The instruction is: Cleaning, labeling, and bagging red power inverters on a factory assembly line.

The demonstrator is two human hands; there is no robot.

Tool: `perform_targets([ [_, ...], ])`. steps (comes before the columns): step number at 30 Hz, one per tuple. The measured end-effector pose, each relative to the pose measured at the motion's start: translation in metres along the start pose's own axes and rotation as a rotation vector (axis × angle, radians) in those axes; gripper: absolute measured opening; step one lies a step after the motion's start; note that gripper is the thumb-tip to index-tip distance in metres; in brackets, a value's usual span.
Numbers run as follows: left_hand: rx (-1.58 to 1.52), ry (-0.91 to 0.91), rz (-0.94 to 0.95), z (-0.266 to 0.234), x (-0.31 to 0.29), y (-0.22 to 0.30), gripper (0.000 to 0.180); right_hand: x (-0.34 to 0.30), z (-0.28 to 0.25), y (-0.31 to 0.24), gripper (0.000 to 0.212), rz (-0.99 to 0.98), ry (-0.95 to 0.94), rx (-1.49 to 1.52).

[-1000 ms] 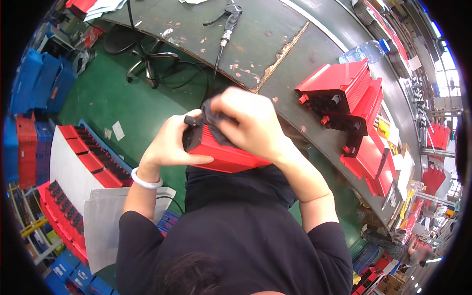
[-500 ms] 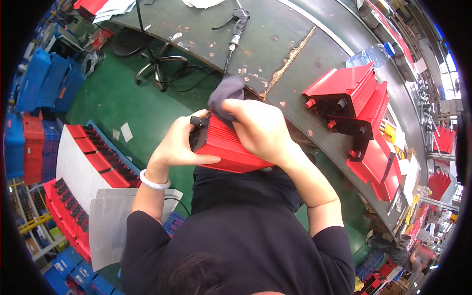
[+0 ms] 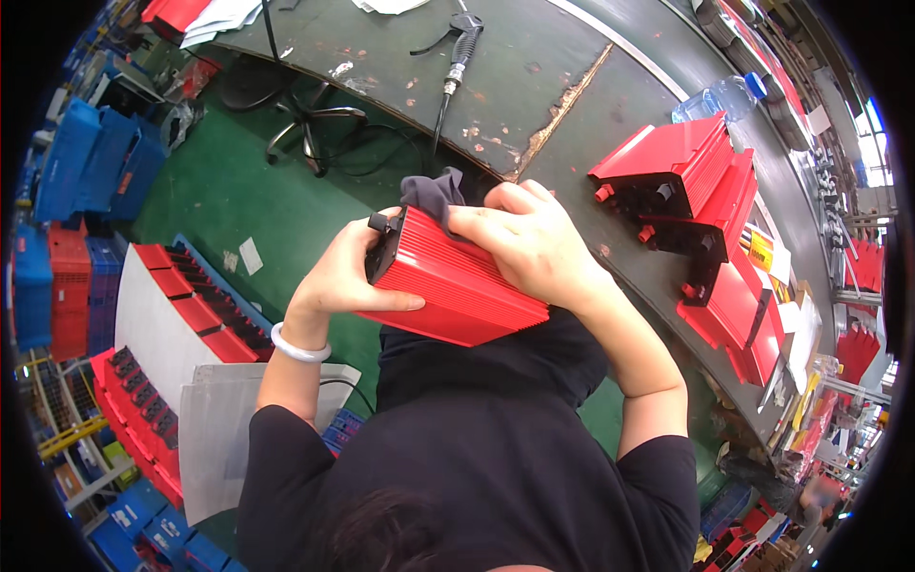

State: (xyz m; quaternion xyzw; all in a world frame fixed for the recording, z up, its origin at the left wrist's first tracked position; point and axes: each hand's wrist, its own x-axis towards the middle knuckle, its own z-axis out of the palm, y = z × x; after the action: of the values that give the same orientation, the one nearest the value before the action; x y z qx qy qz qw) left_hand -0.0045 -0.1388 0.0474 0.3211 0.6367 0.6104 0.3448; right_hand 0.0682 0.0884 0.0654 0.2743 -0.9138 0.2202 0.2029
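In front of my body I hold up a red ribbed metal device case (image 3: 467, 303) with a black end panel and black terminal knob. My left hand (image 3: 335, 276) grips its left end, thumb along the near side, fingers behind the black panel. A dark grey cloth (image 3: 434, 195) is pinched in my right hand (image 3: 534, 243) and lies against the ribbed top near the panel end. Part of the cloth bunches up past the case's far edge.
On the dark worktable (image 3: 534, 76), several similar red cases (image 3: 667, 167) sit at the right by a water bottle (image 3: 721, 98). An air blow gun (image 3: 464, 48) lies at the far edge. Racks of red units (image 3: 143, 419) and blue crates (image 3: 86, 162) stand left; a stool (image 3: 262, 91) is beyond.
My right hand has moved slightly right and down, and the cloth, blurred before, now rests lower on the ribs. More of the case's right end shows.
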Motion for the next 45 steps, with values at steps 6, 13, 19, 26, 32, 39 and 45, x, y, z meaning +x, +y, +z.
perform_targets([
  [6,0.007,0.077,-0.035,-0.005,-0.006,-0.003,0.073,-0.023,-0.005,0.004,0.028,0.098,-0.041,0.048],
  [13,-0.016,0.352,-0.012,-0.032,-0.030,-0.017,0.069,-0.075,-0.001,0.030,0.029,0.460,-0.369,-0.220],
  [19,-0.214,0.488,0.120,-0.052,-0.039,-0.013,0.061,-0.082,0.008,0.026,0.018,0.880,0.065,0.591],
  [26,-0.116,0.539,0.147,-0.048,-0.045,-0.013,0.063,-0.040,-0.004,0.001,0.013,0.838,0.487,1.044],
  [32,0.169,0.509,0.242,-0.039,-0.037,-0.002,0.078,-0.018,0.003,-0.022,0.018,0.390,0.428,0.289],
  [39,0.345,0.526,0.353,-0.035,-0.035,0.004,0.078,-0.003,0.021,-0.034,0.019,0.236,0.460,0.007],
  [45,0.366,0.479,0.345,-0.032,-0.034,0.008,0.070,-0.010,0.029,-0.028,0.023,0.350,0.450,0.124],
])
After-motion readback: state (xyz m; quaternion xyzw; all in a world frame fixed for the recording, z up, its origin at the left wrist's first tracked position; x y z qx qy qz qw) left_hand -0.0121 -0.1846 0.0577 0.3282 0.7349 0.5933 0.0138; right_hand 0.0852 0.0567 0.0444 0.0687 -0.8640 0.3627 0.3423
